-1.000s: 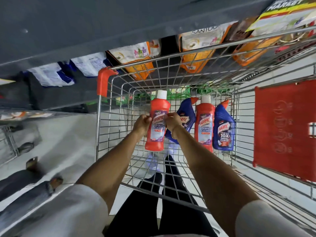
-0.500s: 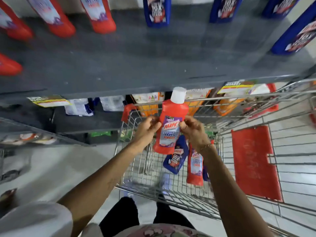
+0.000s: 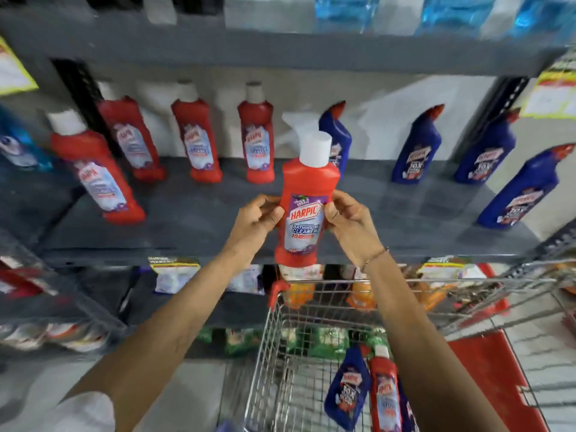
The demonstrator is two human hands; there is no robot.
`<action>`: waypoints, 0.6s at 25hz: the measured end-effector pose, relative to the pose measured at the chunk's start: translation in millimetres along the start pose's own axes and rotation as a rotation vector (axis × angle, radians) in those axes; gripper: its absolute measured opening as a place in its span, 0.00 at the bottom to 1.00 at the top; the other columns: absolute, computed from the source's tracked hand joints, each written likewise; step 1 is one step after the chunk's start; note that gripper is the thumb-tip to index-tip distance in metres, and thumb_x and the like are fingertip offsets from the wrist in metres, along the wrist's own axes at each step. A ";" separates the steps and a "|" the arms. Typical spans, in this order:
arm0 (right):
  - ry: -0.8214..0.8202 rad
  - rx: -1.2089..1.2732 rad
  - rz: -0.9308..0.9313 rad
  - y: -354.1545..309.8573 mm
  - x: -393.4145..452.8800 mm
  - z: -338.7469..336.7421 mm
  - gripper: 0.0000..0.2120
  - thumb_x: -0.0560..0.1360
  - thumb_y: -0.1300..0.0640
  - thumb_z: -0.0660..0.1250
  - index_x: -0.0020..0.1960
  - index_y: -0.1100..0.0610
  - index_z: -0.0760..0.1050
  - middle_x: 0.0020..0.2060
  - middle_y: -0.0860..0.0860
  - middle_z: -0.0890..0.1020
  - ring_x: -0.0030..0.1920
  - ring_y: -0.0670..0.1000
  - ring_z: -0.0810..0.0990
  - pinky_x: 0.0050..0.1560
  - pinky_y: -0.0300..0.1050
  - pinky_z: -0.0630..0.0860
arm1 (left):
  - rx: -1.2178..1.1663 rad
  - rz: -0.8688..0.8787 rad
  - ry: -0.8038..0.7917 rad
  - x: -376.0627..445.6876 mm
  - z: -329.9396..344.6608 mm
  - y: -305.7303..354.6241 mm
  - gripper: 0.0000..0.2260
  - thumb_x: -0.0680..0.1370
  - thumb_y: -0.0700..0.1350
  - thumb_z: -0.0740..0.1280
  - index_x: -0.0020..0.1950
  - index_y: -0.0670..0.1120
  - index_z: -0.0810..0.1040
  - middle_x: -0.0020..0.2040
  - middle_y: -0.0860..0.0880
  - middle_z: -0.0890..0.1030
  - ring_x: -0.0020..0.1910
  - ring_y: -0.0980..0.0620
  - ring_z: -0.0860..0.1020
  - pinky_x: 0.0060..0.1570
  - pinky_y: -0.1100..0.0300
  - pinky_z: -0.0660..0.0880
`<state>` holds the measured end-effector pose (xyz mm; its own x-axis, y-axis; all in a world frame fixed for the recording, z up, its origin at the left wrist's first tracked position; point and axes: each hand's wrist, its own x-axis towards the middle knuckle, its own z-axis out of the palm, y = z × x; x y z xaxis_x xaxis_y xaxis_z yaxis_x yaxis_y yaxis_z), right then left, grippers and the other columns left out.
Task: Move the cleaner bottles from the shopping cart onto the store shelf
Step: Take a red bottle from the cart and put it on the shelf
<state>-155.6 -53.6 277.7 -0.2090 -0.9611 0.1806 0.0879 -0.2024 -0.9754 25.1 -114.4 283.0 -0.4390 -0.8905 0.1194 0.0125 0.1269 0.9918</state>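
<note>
I held the red Harpic bathroom cleaner bottle (image 3: 307,203) upright between both hands, in front of the grey store shelf (image 3: 199,226) and above its front edge. My left hand (image 3: 256,220) pressed against the bottle's left side, fingers curled in and thumb on the edge of the label. My right hand (image 3: 350,222) clasped the right side the same way, fingertips pinched on the label's other edge, a thin bracelet (image 3: 374,258) at the wrist. The bottle's white cap (image 3: 315,148) pointed up, and its base hung level with the shelf's front lip, not resting on the board.

On the shelf behind, four red Harpic bottles (image 3: 197,135) with white caps stood to the left, one nearer the front and three in a row further back. To the right stood four blue Harpic toilet cleaner bottles (image 3: 417,147) with red angled caps, one of them partly hidden behind the bottle I gripped. All were blurred.

Below my arms was the wire shopping cart (image 3: 282,347), its red corner guard (image 3: 277,291) just under the shelf edge. In its basket lay a blue Harpic bottle (image 3: 347,389) and, touching it on the right, a red Harpic bottle (image 3: 385,397); my right forearm covered whatever lay past them. Yellow price tags (image 3: 551,92) hung at the shelf ends.
</note>
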 end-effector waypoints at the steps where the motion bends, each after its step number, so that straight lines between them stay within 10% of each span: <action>1: -0.018 -0.001 -0.011 0.1 10.6 19.3 0.25 0.64 0.41 0.72 0.56 0.52 0.76 0.46 0.44 0.85 0.46 0.46 0.82 0.40 0.40 0.79 | -0.007 0.012 0.022 2.9 -20.0 1.9 0.08 0.78 0.39 0.62 0.46 0.52 0.75 0.45 0.52 0.81 0.44 0.57 0.78 0.50 0.58 0.76; 7: -0.079 0.050 0.031 24.2 74.6 113.7 0.17 0.76 0.62 0.63 0.64 0.63 0.71 0.45 0.43 0.85 0.45 0.45 0.82 0.41 0.38 0.78 | -0.015 0.056 0.141 25.5 -123.5 -4.9 0.06 0.78 0.41 0.62 0.49 0.51 0.75 0.46 0.51 0.81 0.44 0.57 0.77 0.47 0.60 0.75; 15: -0.061 0.008 0.094 56.9 126.4 212.3 0.22 0.74 0.59 0.65 0.66 0.65 0.69 0.54 0.55 0.80 0.56 0.57 0.77 0.58 0.55 0.76 | -0.078 0.047 0.278 48.8 -216.5 -25.6 0.09 0.74 0.48 0.65 0.54 0.50 0.75 0.50 0.54 0.81 0.46 0.63 0.80 0.47 0.67 0.77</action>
<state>29.8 -226.5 271.9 -0.1401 -0.9855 0.0955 0.1121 -0.1116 -0.9874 197.9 -255.7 273.0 -0.1731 -0.9714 0.1627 0.1007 0.1469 0.9840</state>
